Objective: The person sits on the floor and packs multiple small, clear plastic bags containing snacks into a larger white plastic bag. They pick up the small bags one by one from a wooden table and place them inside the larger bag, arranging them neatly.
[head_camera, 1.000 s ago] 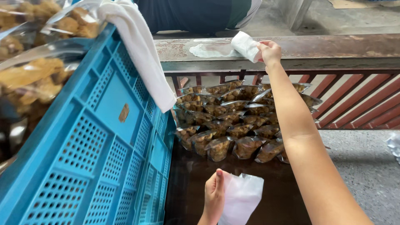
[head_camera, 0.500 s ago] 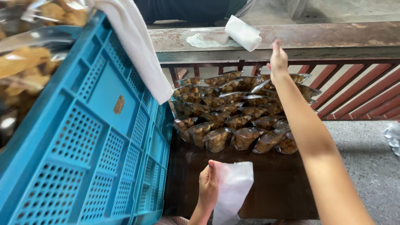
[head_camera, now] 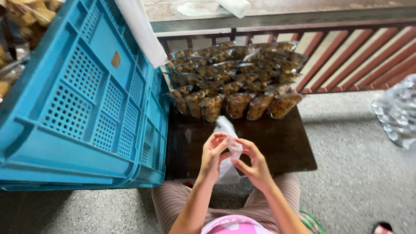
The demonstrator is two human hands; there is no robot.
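Observation:
My left hand (head_camera: 213,154) and my right hand (head_camera: 255,162) meet above the near edge of a dark low table (head_camera: 286,149). Both pinch the same thin white plastic bag (head_camera: 229,138), which hangs crumpled between the fingers. Behind them, on the table's far half, lies a heap of small clear packets filled with brown snacks (head_camera: 234,82). A folded white bundle (head_camera: 234,6) rests on the ledge above.
A tilted blue plastic crate (head_camera: 86,104) fills the left side, with a white cloth (head_camera: 141,28) draped over its rim. Red and cream slats (head_camera: 359,56) run behind the table. A clear plastic bag (head_camera: 396,112) lies on the speckled floor at right.
My right hand left the white bundle on the ledge and came down. It has joined the left hand on the white bag. The view has tilted downward.

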